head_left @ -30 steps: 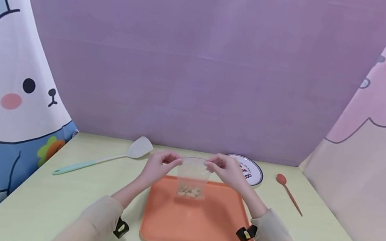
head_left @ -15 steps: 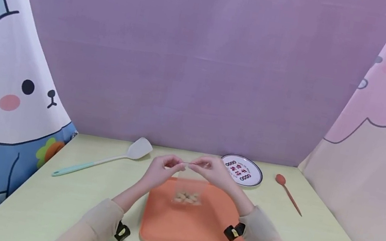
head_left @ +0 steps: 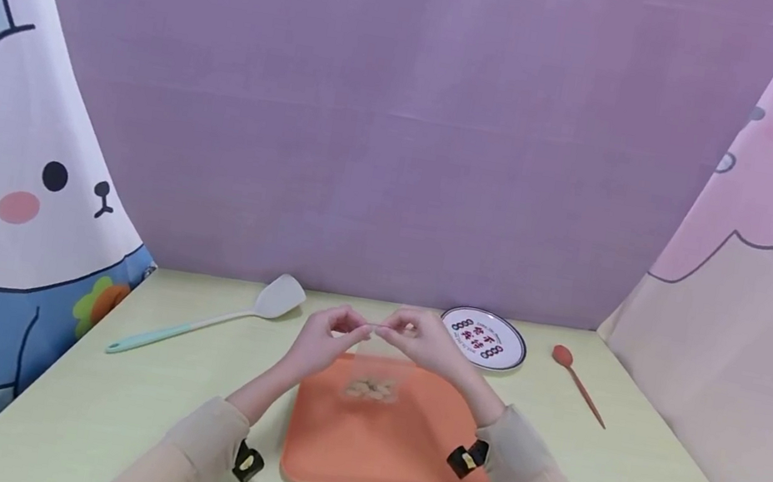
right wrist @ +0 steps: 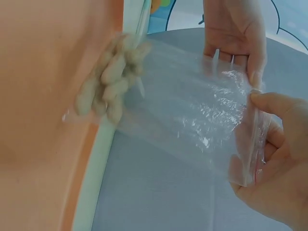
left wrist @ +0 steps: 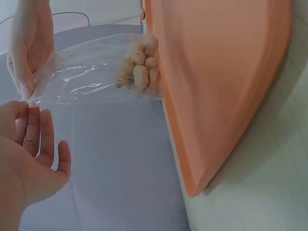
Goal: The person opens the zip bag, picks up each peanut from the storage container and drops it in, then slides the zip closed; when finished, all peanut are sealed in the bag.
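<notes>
A clear zip-lock bag hangs from both hands, with several unshelled peanuts gathered at its bottom. My left hand pinches one top corner of the bag between thumb and fingertips. Right beside it, my right hand pinches the top edge, the two sets of fingertips nearly touching. In the right wrist view a thin red line runs along the bag's zip strip, partly behind the right thumb. Below the bag lies an orange tray on the table. The peanuts look slightly blurred in the head view.
To the left lies a spatula with a white blade and a mint handle. A white plate with printed characters sits behind the tray's right side. Farther right is a reddish-brown spoon. A purple curtain closes off the back.
My right hand has moved left along the bag's top until it meets the left hand, uncovering more of the plate. The bag has shifted slightly left. Left hand stays nearly in place.
</notes>
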`<state>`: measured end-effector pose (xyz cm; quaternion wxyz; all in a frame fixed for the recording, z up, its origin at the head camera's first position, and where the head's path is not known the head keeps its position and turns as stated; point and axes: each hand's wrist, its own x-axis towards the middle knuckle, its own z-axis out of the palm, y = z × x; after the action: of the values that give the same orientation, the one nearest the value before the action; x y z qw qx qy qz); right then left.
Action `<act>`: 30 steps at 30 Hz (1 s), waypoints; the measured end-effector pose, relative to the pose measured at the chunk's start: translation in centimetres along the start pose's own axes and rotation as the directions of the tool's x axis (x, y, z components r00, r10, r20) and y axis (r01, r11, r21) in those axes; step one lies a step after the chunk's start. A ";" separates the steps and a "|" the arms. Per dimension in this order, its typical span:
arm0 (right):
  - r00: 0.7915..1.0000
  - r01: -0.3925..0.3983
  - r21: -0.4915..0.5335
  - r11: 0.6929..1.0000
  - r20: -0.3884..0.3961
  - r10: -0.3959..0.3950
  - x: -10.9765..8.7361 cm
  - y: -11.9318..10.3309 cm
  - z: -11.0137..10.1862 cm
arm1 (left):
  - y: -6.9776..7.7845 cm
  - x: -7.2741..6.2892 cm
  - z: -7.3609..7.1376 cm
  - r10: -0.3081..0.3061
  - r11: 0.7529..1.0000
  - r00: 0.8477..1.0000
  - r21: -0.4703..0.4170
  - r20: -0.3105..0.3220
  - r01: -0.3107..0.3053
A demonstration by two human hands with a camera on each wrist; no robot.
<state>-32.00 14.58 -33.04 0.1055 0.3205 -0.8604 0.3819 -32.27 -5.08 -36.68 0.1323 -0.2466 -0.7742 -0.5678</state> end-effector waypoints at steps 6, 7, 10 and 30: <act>1.000 -0.005 -0.053 0.999 -0.010 0.005 -0.2 0.0 -0.4 | 2.5 -0.8 -1.2 -0.028 0.999 0.999 0.042 -0.020 0.028; 1.000 -0.008 -0.057 0.998 -0.013 0.007 -0.2 0.1 -0.5 | 3.0 -1.0 -1.4 -0.028 0.998 0.999 0.048 -0.022 0.029; 1.000 -0.017 -0.057 0.998 -0.016 0.016 -0.5 0.3 -0.6 | 3.4 -1.3 -1.9 -0.018 0.998 1.000 0.058 -0.024 0.020; 0.994 0.010 -0.159 0.987 -0.102 -0.026 -2.1 1.7 -1.6 | -1.3 -0.3 -2.6 0.042 0.999 0.996 0.014 -0.077 -0.041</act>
<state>-31.54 17.57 -33.78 0.1787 0.2985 -0.8785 0.3275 -32.89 -7.92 -37.07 0.1754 -0.2394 -0.7667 -0.5693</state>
